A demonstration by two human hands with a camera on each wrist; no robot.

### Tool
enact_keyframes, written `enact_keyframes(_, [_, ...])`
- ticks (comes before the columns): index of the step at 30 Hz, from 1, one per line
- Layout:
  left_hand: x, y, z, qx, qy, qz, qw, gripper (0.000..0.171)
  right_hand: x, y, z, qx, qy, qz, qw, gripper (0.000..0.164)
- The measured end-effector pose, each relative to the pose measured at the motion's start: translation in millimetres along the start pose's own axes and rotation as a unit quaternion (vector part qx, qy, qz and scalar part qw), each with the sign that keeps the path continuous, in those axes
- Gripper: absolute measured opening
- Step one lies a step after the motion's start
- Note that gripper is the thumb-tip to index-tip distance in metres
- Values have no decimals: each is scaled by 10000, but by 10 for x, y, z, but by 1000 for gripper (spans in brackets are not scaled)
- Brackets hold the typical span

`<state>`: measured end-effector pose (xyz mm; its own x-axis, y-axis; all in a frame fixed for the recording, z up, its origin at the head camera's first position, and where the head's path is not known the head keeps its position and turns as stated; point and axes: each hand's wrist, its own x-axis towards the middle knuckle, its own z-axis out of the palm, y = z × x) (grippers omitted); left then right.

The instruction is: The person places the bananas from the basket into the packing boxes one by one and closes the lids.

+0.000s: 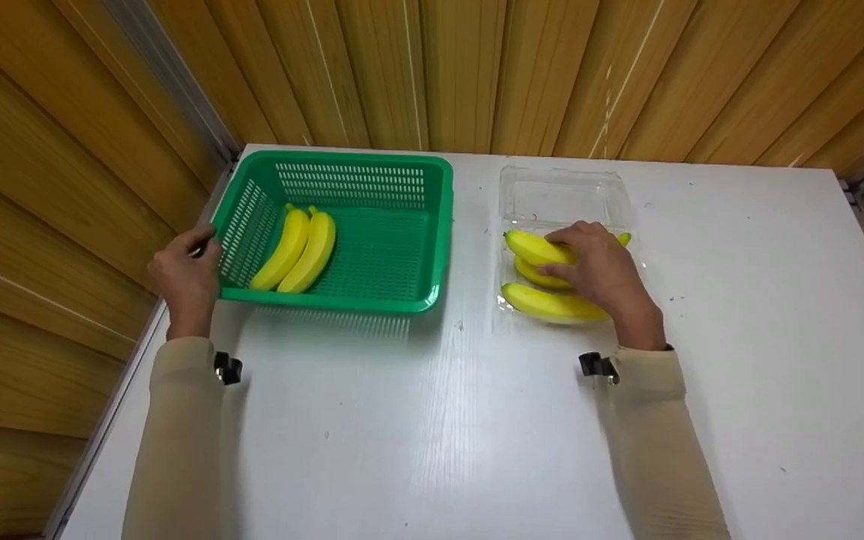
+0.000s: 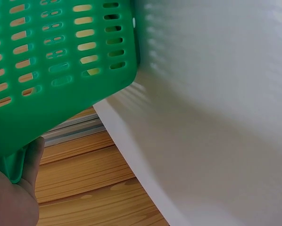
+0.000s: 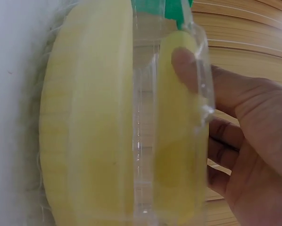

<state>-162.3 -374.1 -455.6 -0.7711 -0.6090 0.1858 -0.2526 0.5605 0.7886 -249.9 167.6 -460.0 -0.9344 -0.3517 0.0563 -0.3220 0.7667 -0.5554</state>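
Observation:
My left hand [image 1: 188,277] grips the left rim of a green plastic basket [image 1: 334,300]; the left wrist view shows the thumb against the rim. Two yellow bananas [image 1: 310,251] lie side by side in the basket's left part. On the right, my right hand [image 1: 603,270] holds a banana [image 1: 533,246] between thumb and fingers, over an opened clear plastic clamshell box [image 1: 563,196]. Below it another banana [image 1: 533,274] is partly hidden by the hand. A further banana [image 1: 552,303] lies along the box's near side, seen through clear plastic in the right wrist view [image 3: 89,117].
Both containers are on a white table [image 1: 402,435], the basket at its back left corner. Wood-patterned panels [image 1: 462,75] stand behind and to the left. The box's hinged lid lies back toward the rear panel.

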Motion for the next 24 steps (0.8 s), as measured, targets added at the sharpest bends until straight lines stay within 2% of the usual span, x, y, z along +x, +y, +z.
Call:
enact_keyframes(8, [5, 10, -9, -67, -56, -85, 9999, 32, 13, 25, 32, -41, -22, 95, 9999, 49])
enact_keyframes(15, [0, -37, 0, -24, 147, 111, 9998, 29, 56, 47, 113, 65, -88, 40, 9999, 48])
enact_keyframes(24, [10, -15, 12, 23, 20, -59, 10000, 32, 75, 125, 164, 244, -66, 97, 9996, 47])
